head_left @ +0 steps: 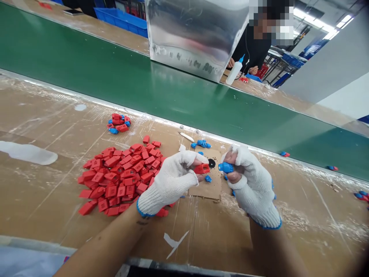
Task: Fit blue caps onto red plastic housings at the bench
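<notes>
My left hand (175, 171), in a white knit glove with bare fingertips, pinches a small red plastic housing (202, 169) with a hole in it. Facing it, my right hand (250, 179), gloved the same way, grips a small blue plastic piece (226, 167). A short gap separates the two parts. Beneath them lies a cardboard piece (207, 190) bearing a round black disc (211, 163) and a loose blue piece (208, 178). Beside my left wrist spreads a large heap of red housings (121, 177). More blue pieces are partly hidden behind my right hand.
A green conveyor belt (86, 69) crosses behind the bench, with a big metallic box (196, 34) on it. Red-and-blue parts (118, 123) form a small pile. A white knife-like tool (186, 136) lies near blue pieces (201, 143). Across the belt, a person (253, 46) sits near a bottle (235, 72).
</notes>
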Motion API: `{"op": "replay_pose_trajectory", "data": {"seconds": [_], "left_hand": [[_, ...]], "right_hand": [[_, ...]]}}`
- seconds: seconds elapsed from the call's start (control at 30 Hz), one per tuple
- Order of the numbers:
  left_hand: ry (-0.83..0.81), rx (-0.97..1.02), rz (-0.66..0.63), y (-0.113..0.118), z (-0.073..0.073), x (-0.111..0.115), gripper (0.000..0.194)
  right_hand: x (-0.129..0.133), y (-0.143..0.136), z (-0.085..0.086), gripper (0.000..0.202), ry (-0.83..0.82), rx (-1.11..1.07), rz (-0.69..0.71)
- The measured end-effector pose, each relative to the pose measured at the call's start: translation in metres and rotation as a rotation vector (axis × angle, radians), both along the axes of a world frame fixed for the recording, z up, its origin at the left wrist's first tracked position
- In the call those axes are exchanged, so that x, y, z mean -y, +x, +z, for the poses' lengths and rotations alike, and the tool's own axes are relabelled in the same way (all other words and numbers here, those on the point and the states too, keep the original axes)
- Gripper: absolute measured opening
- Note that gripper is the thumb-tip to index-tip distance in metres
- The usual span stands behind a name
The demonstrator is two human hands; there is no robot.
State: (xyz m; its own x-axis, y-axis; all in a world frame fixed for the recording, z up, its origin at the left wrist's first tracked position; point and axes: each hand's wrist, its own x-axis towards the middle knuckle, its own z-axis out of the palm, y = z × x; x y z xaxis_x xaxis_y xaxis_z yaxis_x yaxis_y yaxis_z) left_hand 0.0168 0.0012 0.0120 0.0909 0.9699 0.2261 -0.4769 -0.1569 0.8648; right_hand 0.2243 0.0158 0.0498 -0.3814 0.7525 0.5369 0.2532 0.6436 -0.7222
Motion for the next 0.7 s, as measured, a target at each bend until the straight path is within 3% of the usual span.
{"op": "replay_pose_trajectory", "data": {"seconds": [0.2,0.47,0.7], "left_hand": [[0.169,-0.032,0.035,0.000,-0.005,0.000,0.026],[0.312,-0.509,0.299,-0.005,-0.010,0.004,0.030],[0.408,-0.502,0.367,-0.002,-0.012,0.003,0.026]], "right_hand": [[0.006,-0.008,-0.005,0.017,-0.125,-0.005,0.104],[0.008,-0.017,-0.007,0.015,-0.104,0.035,0.083],[0.007,-0.018,0.001,0.014,-0.039,0.143,0.037]]}}
